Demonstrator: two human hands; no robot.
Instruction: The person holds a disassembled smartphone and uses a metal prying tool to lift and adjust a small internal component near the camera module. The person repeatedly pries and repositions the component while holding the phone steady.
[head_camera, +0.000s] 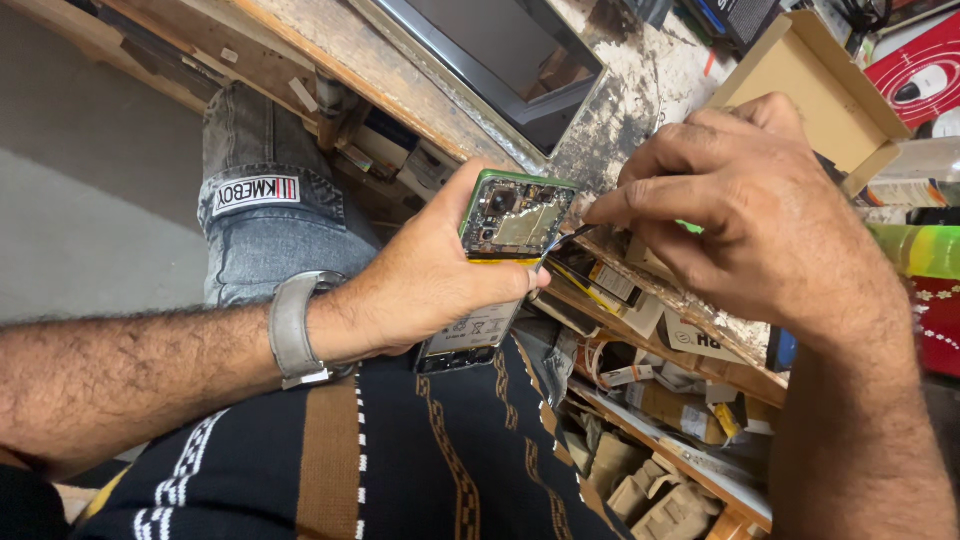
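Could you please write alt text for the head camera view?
A left hand grips an opened green-framed phone with exposed circuitry, while the right hand pinches a thin dark tool at its edge, above a worn wooden workbench and cluttered shelves.

Tan cardboard box (820, 90) top right, red package (925, 70) beside it, dark framed screen (500, 50) top centre

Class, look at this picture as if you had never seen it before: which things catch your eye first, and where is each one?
At the centre, the left hand grips an opened phone with a green rim, its back off and the circuit boards showing. The right hand comes in from the right, pinching a thin dark tool whose tip meets the phone's edge. Behind them runs a worn wooden workbench, with cluttered shelves of small boxes beneath.
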